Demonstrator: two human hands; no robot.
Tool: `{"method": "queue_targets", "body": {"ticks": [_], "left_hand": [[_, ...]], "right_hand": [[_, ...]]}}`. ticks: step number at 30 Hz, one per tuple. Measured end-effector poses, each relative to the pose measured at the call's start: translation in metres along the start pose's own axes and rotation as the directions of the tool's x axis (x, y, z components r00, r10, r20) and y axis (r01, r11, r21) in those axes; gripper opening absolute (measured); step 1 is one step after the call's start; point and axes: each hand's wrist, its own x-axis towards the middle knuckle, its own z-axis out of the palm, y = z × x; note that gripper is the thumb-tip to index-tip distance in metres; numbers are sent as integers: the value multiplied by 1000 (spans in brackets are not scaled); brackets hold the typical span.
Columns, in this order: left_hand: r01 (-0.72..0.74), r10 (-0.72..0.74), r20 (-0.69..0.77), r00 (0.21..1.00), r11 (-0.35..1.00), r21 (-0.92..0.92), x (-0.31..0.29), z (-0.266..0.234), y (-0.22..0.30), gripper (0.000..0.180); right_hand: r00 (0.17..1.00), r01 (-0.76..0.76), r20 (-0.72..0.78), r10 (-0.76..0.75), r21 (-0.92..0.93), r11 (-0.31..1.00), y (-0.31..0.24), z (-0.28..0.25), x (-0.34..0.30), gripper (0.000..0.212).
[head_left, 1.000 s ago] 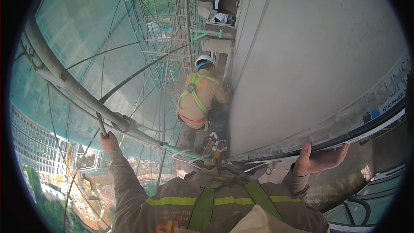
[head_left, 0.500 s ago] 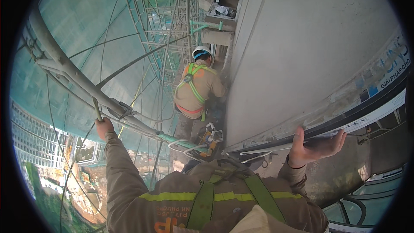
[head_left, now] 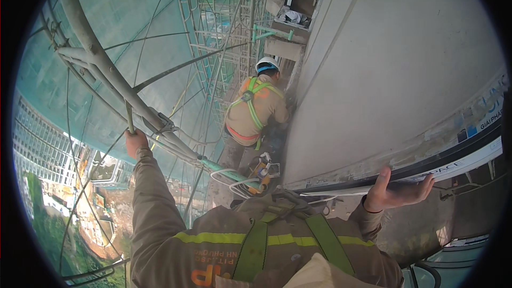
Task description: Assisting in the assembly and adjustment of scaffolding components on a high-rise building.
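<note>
My left hand [head_left: 137, 145] is closed round a thin scaffold brace [head_left: 129, 116], just beneath a thick grey scaffold pipe [head_left: 101, 66]. On the other side, my right hand [head_left: 397, 192] has its thumb raised and its fingers stretched out. It rests along the lower edge of a long frame [head_left: 453, 152], black on one side and covered with printed white film on the other. Whether the palm presses on the frame I cannot tell. Above the frame rises a smooth grey wall [head_left: 394, 64].
Ahead, a co-worker [head_left: 256, 104] in a white helmet and green harness crouches by the wall. A harness hook [head_left: 261, 170] and white rope hang near a green pipe [head_left: 226, 173]. Green netting [head_left: 122, 16] lines the left; far below lies the ground [head_left: 90, 218].
The view has turned slightly, so the co-worker and scaffold sit farther right and the frame lower. Both hands keep nearly the same pose, at the brace and the frame.
</note>
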Motion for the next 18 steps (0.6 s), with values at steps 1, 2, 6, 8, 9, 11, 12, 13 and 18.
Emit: {"method": "queue_targets", "body": {"ticks": [1,2,6,8,9,11,12,13,18], "left_hand": [[-6,6,-14,1000,1000,-25,1,1,-1,34],[-4,4,-17,1000,1000,-28,1,1,-1,34],[-27,26,-45,999,999,-33,-2,3,-2,31],[-26,25,-49,998,999,-26,-3,2,0,30],[-30,28,-47,999,999,-31,-5,0,3,30],[-43,41,-55,998,998,-39,-6,-1,5,30],[-39,37,-53,998,998,-41,-6,-2,5,30],[-38,36,-56,998,998,-40,-6,-3,4,29],[-45,41,-66,997,997,-59,-2,-1,1,28]], "right_hand": [[1000,-5,-13,5,-6,1000,2,1,-1,97],[1000,-13,-22,13,-9,1000,3,0,-3,97],[1000,-6,-30,7,23,1000,2,1,0,96],[999,13,-47,-10,65,998,1,3,2,95],[998,27,-53,-22,93,995,0,5,3,95],[999,25,-50,-21,83,996,1,5,2,95],[999,26,-50,-22,72,997,2,5,2,95],[998,31,-49,-28,72,997,2,4,1,95],[1000,0,-26,1,59,998,4,0,-2,96]]}}
